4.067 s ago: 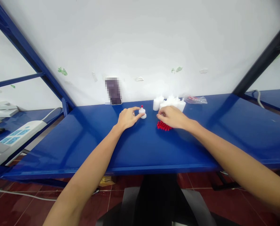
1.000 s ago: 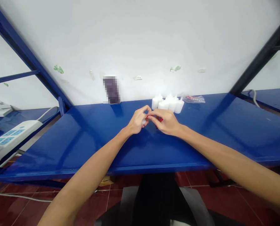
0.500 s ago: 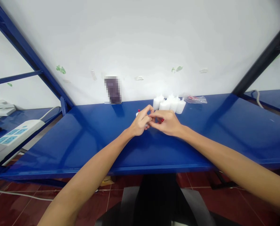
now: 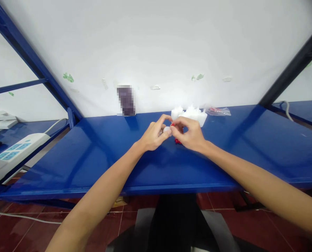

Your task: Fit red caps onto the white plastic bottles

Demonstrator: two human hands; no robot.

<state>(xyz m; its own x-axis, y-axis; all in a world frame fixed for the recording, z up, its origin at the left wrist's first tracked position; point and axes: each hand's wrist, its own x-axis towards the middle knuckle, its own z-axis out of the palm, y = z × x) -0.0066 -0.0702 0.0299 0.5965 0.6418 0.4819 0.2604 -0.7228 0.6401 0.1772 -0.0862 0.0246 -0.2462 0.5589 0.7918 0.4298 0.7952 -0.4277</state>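
Note:
My left hand [image 4: 154, 134] is curled around a small white plastic bottle [image 4: 167, 129], whose rounded end shows between thumb and fingers. The rest of that bottle is covered by the hand. Close against it, my right hand [image 4: 187, 132] pinches a small red cap [image 4: 173, 124] between thumb and forefinger, beside the bottle. Whether cap and bottle touch, I cannot tell. Just under the right hand lies a little heap of red caps [image 4: 177, 141] on the blue table [image 4: 156, 168]. Behind that hand stands a group of white bottles [image 4: 201, 119] with narrow tips.
A clear plastic bag [image 4: 219, 111] with red pieces lies right of the bottles. A dark, pixelated upright object [image 4: 126, 100] leans at the white wall [image 4: 156, 52]. Blue frame posts [image 4: 58, 94] flank the table, and a power strip [image 4: 19, 154] sits at the left.
My right hand has risen slightly and now shows a red cap in its pinch. The heap below it has come into view. A red-tipped white thing behind my left hand is now hidden.

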